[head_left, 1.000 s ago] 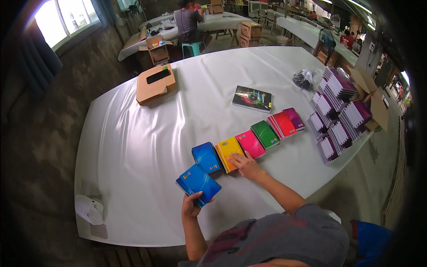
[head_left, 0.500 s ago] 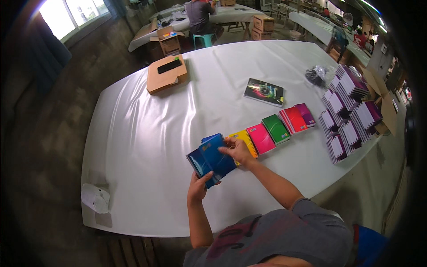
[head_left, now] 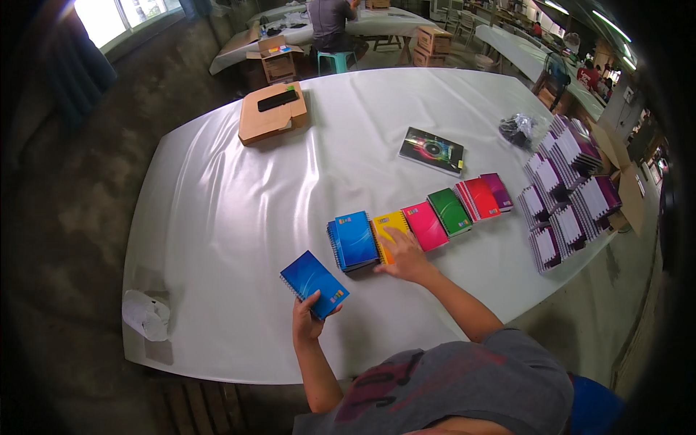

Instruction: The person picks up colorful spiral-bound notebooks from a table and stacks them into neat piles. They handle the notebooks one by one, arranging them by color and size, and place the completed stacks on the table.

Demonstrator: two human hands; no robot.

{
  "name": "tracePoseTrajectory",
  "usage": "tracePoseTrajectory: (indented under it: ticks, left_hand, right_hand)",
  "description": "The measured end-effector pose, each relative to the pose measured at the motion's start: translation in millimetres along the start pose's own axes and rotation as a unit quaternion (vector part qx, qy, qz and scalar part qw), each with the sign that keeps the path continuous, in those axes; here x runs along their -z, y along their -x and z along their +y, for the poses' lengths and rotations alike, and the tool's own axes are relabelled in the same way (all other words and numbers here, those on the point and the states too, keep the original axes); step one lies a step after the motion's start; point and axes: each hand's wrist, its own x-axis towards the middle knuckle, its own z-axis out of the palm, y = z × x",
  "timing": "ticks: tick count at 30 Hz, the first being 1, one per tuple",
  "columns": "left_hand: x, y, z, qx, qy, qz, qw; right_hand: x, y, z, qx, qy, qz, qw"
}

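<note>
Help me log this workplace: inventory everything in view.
Notebook row: one; blue, yellow, pink, green, red, purple; centre
Held notebook: one, blue, left of row
Notebook stacks: several, purple, white, right
Cartons: several, brown, beside stacks, background
Book: one, black, behind row
Bag: one, clear, far right
Flat box: one, brown, far left
Phone: one, black, on flat box
Bundle: one, white, near left
Tables: several, white, foreground, background
Stool: one, turquoise, background
Seated person: one, grey top, background
Fan: one, dark, background
Left hand: one, bare, gripping notebook
Right hand: one, bare, over row

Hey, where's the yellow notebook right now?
In the head view, the yellow notebook lies just right of centre, between the stacked blue notebooks and the pink notebook, partly covered by the right hand.
</note>
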Motion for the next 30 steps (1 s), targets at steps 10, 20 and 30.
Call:
tracePoseTrajectory:
  ticks: [10,20,30]
  left_hand:
    - [-24,-12,-18,0.094,0.028,-0.126,0.987]
    - [-3,-5,-90,0.169,0.060,-0.277,0.944]
    - [-26,12,-110,0.363,0.274,-0.305,0.837]
  right_hand:
    - [39,21,25,-0.078,-0.656,0.142,0.738]
    - [80,5,24,0.041,-0.450,-0.179,0.874]
    - [-3,60,129,-0.029,-0.025,0.006,0.999]
